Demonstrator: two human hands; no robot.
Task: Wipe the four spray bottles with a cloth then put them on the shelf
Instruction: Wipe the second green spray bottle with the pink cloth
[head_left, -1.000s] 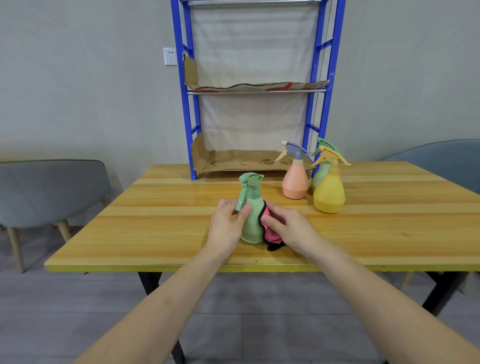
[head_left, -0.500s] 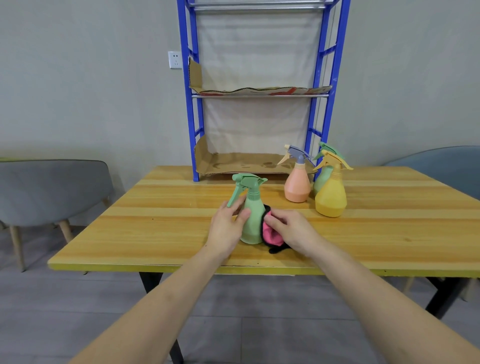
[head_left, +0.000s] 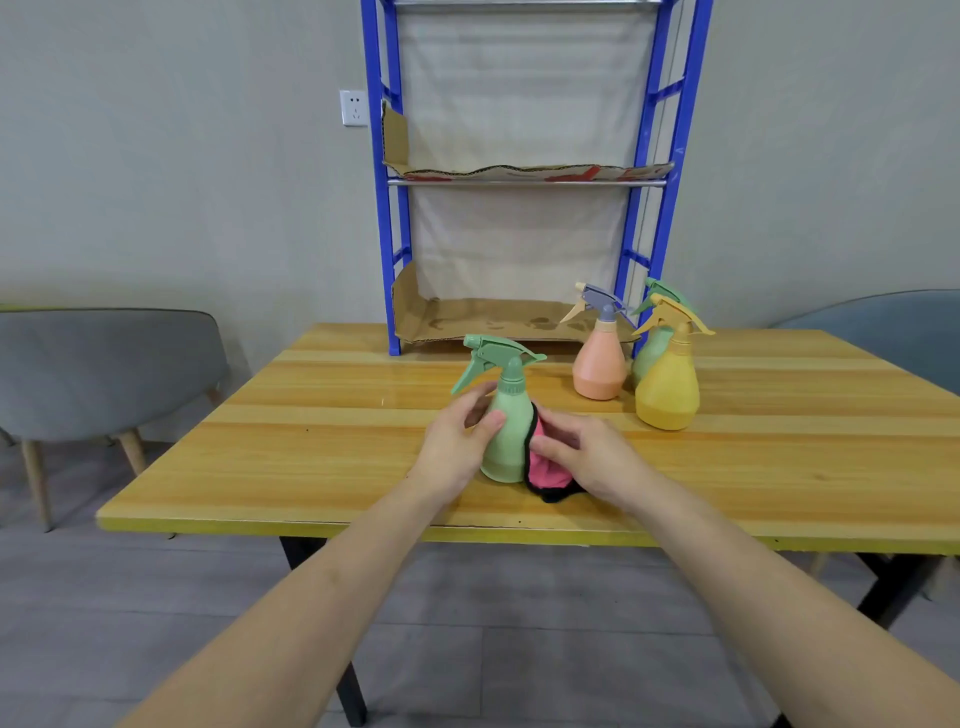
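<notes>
In front of the blue metal shelf rack (head_left: 382, 208), toward the near edge of the yellow-edged wooden counter (head_left: 311, 441), the pale-green plastic spray bottle (head_left: 506, 436) stands upright on its base.

**Progress.** The task appears to be at an early wiping stage.
- Done: nothing can be confirmed. The two visible tiers of the rack, each lined with a brown cardboard sheet (head_left: 488, 319), carry no bottle.
- In hand: wiping of the pale-green bottle.
- Waiting: the peach plastic spray bottle with a grey-blue trigger head (head_left: 600, 369), the yellow plastic spray bottle (head_left: 667, 387) and a second green spray bottle (head_left: 647, 353) are grouped on the counter at the rack's front right foot. The second green one is partly hidden behind the yellow one. Whether any of them has been wiped cannot be told.
- Left: finish this wipe, then move all four bottles onto the rack.

**Hands.** The left hand (head_left: 457, 447) grips the bottle's shoulder, with fingers curled round its far side and the thumb on the front. The right hand (head_left: 582, 452) clasps the bunched pink cloth with black edging (head_left: 543, 467) and presses it against the bottle's lower right flank. The lowest fold of the cloth touches the counter.

**Appearance of the bottle.** The body is pear-shaped, matte and opaque, so the fill level cannot be told. A ribbed collar joins the narrow neck to a darker green trigger head, whose lever angles down on the left side. No dirt or moisture is discernible on the surface.
</notes>
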